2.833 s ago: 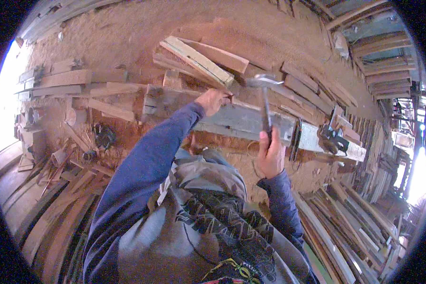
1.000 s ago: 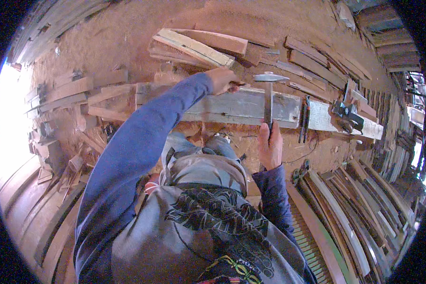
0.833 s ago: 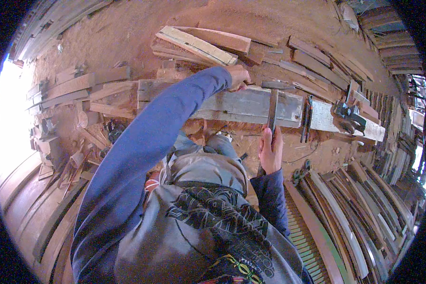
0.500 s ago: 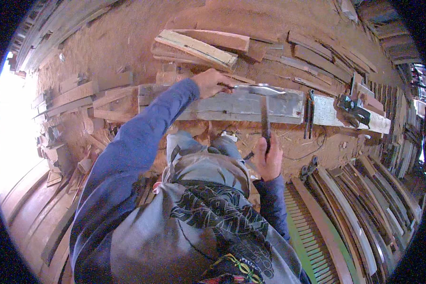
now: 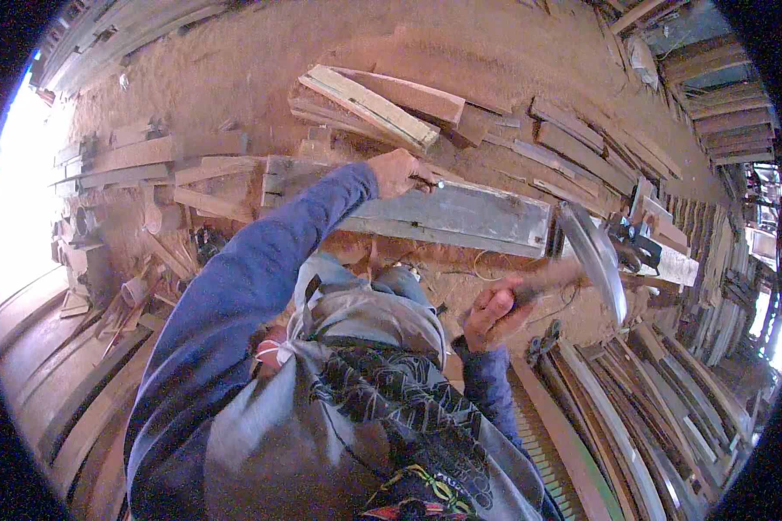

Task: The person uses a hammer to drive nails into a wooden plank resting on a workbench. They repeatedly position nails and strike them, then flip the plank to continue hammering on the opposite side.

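Observation:
My right hand [image 5: 491, 314] grips the wooden handle of a hammer [image 5: 601, 260], out to the right of my knees. Its long curved metal head is tilted and raised, overlapping the right end of the timber in view; the handle is blurred. My left hand [image 5: 396, 172] is closed at the far edge of a thick grey timber beam [image 5: 478, 215] lying crosswise before me. From its fingers sticks a small dark piece with a bright tip, whose kind I cannot make out.
Loose planks [image 5: 374, 106] lie beyond the beam. Right of it, a dark tool [image 5: 639, 247] rests on a pale board [image 5: 676, 266]. Long boards [image 5: 617, 417] stand in rows at lower right. More wood pieces [image 5: 130, 156] are stacked at left.
The hammer has swung up and to the right, away from above the beam. My right hand has dropped slightly and turned; my left hand stays closed at the beam's far edge.

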### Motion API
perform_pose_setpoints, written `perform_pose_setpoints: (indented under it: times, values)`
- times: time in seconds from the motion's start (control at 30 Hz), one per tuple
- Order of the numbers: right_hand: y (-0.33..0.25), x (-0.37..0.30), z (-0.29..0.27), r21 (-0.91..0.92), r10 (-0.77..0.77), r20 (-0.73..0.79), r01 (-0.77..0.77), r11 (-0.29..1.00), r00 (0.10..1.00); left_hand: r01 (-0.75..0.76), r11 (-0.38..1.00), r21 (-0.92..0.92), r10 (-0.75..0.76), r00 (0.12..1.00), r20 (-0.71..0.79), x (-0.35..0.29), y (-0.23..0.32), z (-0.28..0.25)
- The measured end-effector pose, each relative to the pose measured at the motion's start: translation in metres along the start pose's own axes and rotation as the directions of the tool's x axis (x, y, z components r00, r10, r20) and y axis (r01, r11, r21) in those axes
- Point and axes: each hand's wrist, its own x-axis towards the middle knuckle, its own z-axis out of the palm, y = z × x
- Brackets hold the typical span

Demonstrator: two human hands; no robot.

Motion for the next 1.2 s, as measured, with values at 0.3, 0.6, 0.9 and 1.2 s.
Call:
perform_pose_setpoints:
  times: [0.3,0.6,0.9,1.2]
  values:
    - [0.046,0.029,-0.012,-0.476,0.008,0.092,0.037,0.878,0.996,-0.03,0.999,-0.015,0.03,1.0,0.001,-0.001,0.02,-0.008]
    - [0.14,0.106,-0.002,-0.473,-0.032,-0.04,0.009,0.881,0.999,0.356,0.924,-0.138,-0.379,0.81,-0.448,0.028,0.063,0.052]
    - [0.146,0.116,0.005,-0.677,-0.033,0.061,0.066,0.733,0.998,0.019,0.976,0.216,0.148,0.668,-0.729,0.041,0.05,0.083]
    - [0.141,0.122,0.007,-0.693,-0.006,0.053,0.041,0.72,0.999,0.042,0.958,0.284,0.135,0.807,-0.575,0.047,0.031,0.118]
